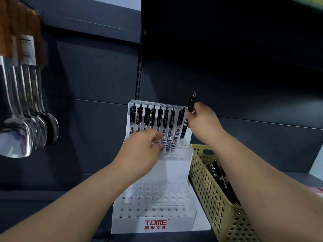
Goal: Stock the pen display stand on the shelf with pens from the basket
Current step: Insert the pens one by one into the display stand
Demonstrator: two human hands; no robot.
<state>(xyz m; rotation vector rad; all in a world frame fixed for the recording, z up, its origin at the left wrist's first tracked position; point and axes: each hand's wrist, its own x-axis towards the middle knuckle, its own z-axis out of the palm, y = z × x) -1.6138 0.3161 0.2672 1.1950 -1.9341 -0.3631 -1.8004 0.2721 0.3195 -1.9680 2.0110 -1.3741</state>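
Note:
A white stepped pen display stand (176, 169) with rows of holes and a red TOME logo sits on the dark shelf. Several black pens (159, 119) stand upright in its top back row. My right hand (202, 119) pinches a black pen (189, 110) upright at the right end of that row, its lower end down by the holes. My left hand (139, 149) rests over the upper tier's left holes with its fingers loosely curled; whether it holds anything is hidden. A yellow perforated basket (209, 193) to the right of the stand holds several more black pens (220, 173).
Metal spoons with brown card tops (26, 110) hang at the left, close to the stand's height. A dark shelf board overhangs above the stand. The dark back wall has a slotted upright (139, 75). The stand's lower tiers show open holes.

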